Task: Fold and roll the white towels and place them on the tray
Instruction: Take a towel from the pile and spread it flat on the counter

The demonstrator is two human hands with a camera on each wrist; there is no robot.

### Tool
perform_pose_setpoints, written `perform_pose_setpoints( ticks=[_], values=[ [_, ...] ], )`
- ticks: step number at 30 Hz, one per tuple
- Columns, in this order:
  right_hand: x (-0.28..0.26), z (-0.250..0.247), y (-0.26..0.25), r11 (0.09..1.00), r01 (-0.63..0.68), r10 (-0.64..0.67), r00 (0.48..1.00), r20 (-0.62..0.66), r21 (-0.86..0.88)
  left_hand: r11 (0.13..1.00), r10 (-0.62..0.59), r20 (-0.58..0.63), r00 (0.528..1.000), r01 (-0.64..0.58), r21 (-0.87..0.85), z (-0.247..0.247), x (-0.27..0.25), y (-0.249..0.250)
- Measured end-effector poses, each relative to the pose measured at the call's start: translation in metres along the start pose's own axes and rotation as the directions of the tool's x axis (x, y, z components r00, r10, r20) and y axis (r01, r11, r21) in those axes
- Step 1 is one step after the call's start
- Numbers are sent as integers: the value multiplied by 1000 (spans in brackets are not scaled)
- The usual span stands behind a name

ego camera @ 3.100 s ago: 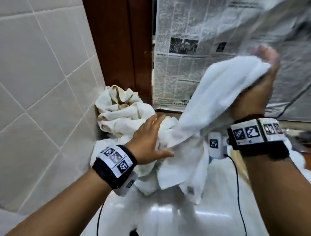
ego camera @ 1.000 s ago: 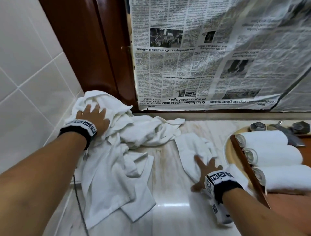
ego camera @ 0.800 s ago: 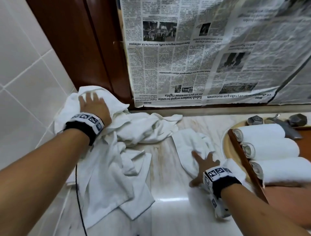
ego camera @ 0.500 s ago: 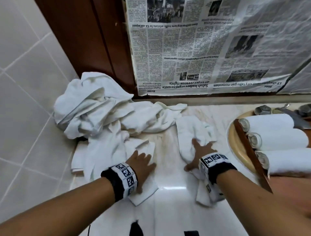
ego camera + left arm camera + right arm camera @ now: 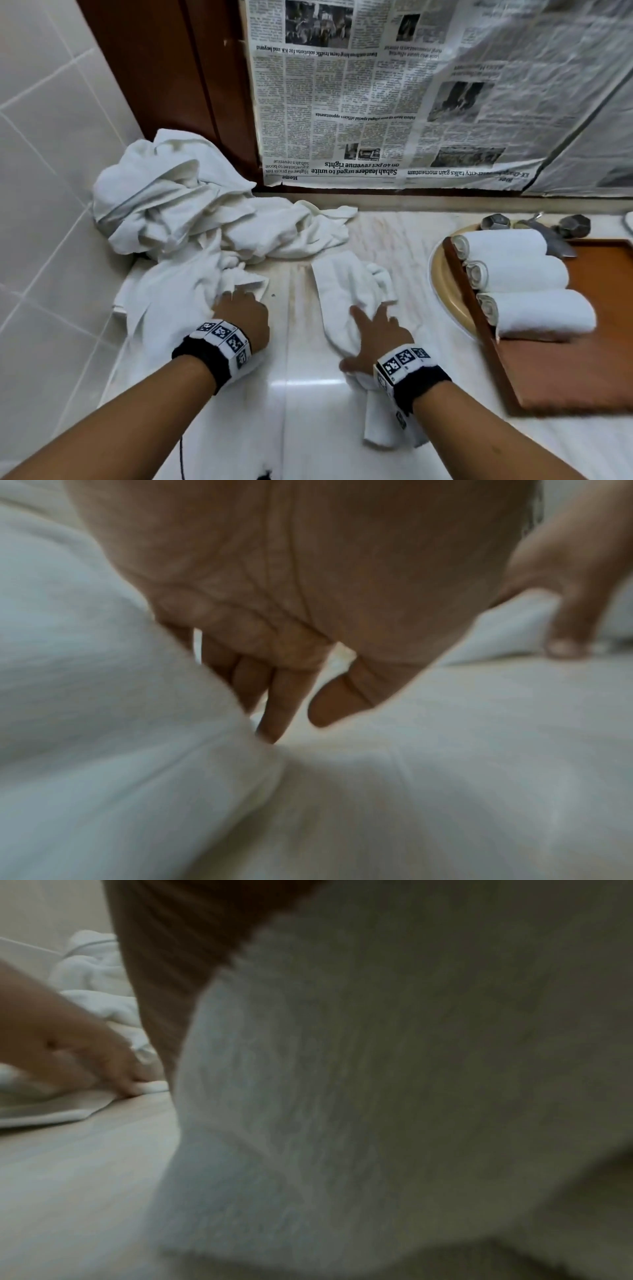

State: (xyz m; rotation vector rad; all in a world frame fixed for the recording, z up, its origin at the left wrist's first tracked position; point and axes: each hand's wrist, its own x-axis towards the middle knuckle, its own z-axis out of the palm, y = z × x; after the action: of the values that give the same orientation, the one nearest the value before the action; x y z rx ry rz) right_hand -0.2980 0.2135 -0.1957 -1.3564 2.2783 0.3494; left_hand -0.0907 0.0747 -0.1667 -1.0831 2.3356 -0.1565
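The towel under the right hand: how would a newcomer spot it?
Start at the wooden tray on the right with three rolled towels. Just left of it, one small towel lies alone on the marble under the right hand, separate from the pile.

A pale marble counter (image 5: pixel 308 411) carries a heap of white towels (image 5: pixel 191 219) and a wooden tray (image 5: pixel 565 370).

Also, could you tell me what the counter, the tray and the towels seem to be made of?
Counter: probably polished marble, glossy with faint veins and a light reflection. Tray: looks like reddish-brown wood, smooth, with a raised edge. Towels: soft white terry-like cloth, matte, creasing freely.
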Motion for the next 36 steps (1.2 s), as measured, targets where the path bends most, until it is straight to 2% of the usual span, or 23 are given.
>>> perform_pose_setpoints(
  ticks=[2, 3, 4, 5, 7, 8, 9, 11, 14, 15, 17, 18, 20, 21, 23, 24, 25, 27, 30, 31, 33, 34, 36],
  values=[
    [-18, 10, 2, 998, 52, -52, 999, 15, -38, 965, -43, -142, 989, 4, -263, -2, -5, 26],
    [-28, 16, 4, 994, 89, -88, 996, 27, -56, 912, -82, -142, 986, 16, -410, -1, -9, 39],
    [-39, 22, 5, 989, 131, -128, 991, 38, -67, 826, -116, -80, 990, 51, -561, 1, -12, 52],
    [-51, 28, 7, 982, 175, -172, 984, 43, -74, 704, -141, 15, 990, 111, -702, 2, -14, 62],
    [-75, 40, 14, 962, 258, -254, 966, 56, -94, 380, -190, 179, 965, 240, -893, 5, -19, 78],
    [-87, 46, 19, 951, 291, -285, 956, 64, -104, 245, -230, 233, 945, 288, -926, 7, -22, 85],
    [-98, 53, 25, 942, 316, -310, 948, 69, -111, 162, -261, 263, 929, 311, -937, 10, -26, 91],
    [-117, 66, 39, 925, 361, -357, 933, 52, -120, 71, -352, 221, 909, 261, -963, 19, -36, 103],
    [-143, 89, 60, 912, 385, -385, 922, 24, -144, -138, -456, 193, 869, 145, -980, 31, -70, 127],
    [-154, 98, 67, 911, 387, -387, 922, 26, -145, -231, -463, 191, 866, 90, -969, 35, -84, 137],
    [-178, 109, 75, 898, 421, -414, 907, 77, -124, -406, -414, 193, 889, 10, -914, 29, -116, 154],
    [-191, 109, 78, 894, 439, -427, 895, 132, -85, -458, -383, 191, 904, -6, -889, 20, -132, 161],
    [-214, 97, 87, 902, 418, -432, 875, 218, 109, -498, -357, 134, 924, -67, -865, 5, -163, 173],
    [-221, 88, 91, 895, 387, -428, 885, 182, 224, -506, -346, 84, 934, -111, -855, -1, -176, 177],
    [-225, 71, 99, 869, 318, -321, 945, -57, 378, -500, -266, -24, 964, -159, -851, -9, -202, 179],
    [-227, 63, 104, 850, 302, -242, 952, -189, 431, -486, -204, -63, 977, -157, -860, -12, -216, 180],
    [-229, 57, 106, 819, 327, -190, 930, -315, 472, -458, -147, -98, 984, -155, -876, -11, -227, 179],
    [-235, 52, 104, 752, 457, -242, 861, -447, 474, -344, -37, -147, 988, -151, -927, -12, -250, 177],
    [-253, 55, 81, 745, 598, -477, 788, -390, 296, -230, 55, -183, 982, -166, -959, -11, -284, 167],
    [-257, 58, 73, 724, 624, -512, 772, -375, 295, -199, 71, -208, 976, -190, -961, -9, -292, 161],
    [-262, 66, 59, 657, 634, -514, 773, -373, 408, -113, 105, -256, 961, -244, -963, -5, -308, 146],
    [-262, 71, 53, 603, 613, -503, 789, -352, 511, -90, 120, -273, 954, -264, -960, -2, -313, 137],
    [-260, 86, 42, 482, 465, -513, 837, -191, 742, -95, 140, -288, 947, -277, -956, 4, -322, 121]
  ],
)
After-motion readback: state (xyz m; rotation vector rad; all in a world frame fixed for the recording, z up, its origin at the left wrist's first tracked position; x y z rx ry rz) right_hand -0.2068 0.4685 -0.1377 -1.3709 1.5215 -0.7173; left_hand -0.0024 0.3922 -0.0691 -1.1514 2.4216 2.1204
